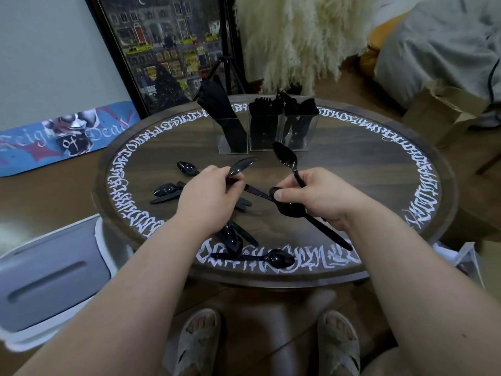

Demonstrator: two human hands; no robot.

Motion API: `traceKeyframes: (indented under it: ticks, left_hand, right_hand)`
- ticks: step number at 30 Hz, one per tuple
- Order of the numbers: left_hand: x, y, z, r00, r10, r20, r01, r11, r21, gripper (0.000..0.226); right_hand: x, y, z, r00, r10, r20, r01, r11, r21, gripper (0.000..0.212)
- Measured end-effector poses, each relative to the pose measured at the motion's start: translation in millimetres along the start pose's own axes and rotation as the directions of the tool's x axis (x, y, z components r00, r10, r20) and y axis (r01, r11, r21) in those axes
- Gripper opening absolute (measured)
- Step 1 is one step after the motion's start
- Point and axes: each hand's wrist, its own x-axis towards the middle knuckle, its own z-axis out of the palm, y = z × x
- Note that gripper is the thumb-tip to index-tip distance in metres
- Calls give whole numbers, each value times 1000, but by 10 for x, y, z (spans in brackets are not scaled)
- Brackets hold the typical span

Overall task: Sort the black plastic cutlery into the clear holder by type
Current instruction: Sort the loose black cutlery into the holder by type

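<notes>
While both hands are busy with spoons, the sort reads as well advanced but not finished.

Holder: clear holder [264,131] stands upright at the far side of the counter [352,164], three compartments in a row.
Left compartment: knives [217,104], blades up, leaning left; count not readable.
Middle compartment: forks [261,105], judging by the tines at the top; count not readable.
Right compartment: dark pieces, probably spoons; type and count unclear.
Left hand: left hand [208,196], fingers curled round the handle of one spoon [241,166], bowl pointing up and right, lifted off the counter.
Right hand: right hand [317,196], fingers closed on two spoons; the upright spoon [284,157] rises towards the holder, the second spoon [291,208] is pinned under the thumb with its handle running down to the right.
In hand: 3 spoons.
Loose, left group: loose spoons [173,187] on the counter left of the left hand, about 3; overlaps make this uncertain.
Loose, near edge: near spoons [276,257], about 3, partly under the left forearm.
Loose knives or forks: none seen for certain.
Done: knives and forks appear sorted.
Left: roughly 9 spoons to go into the right compartment, by my estimate.
</notes>
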Motion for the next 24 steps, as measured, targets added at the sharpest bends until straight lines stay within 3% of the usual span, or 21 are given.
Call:
traceKeyframes:
  ticks: [5,10,12,18,24]
  left_hand:
    - [0,-16,-15,997,-23,75,28,997,-71,17]
    - [41,-28,-33,996,-90,-16,88,989,-115,24]
    - [61,-25,-48,992,-123,-34,116,978,-175,26]
    - [48,35,-44,990,-136,35,140,931,-336,24]
    - [62,51,-6,991,-99,88,123,933,-338,23]
  right_hand:
    - [157,-22,7,950,-22,-310,36,999,40,15]
    - [175,-72,-114,841,2,-541,73,990,117,14]
    - [166,-59,-124,829,3,-559,75,990,116,15]
    - [100,-21,-61,916,16,-400,38,991,125,30]
    - [91,-25,-56,916,-18,-402,87,984,154,18]
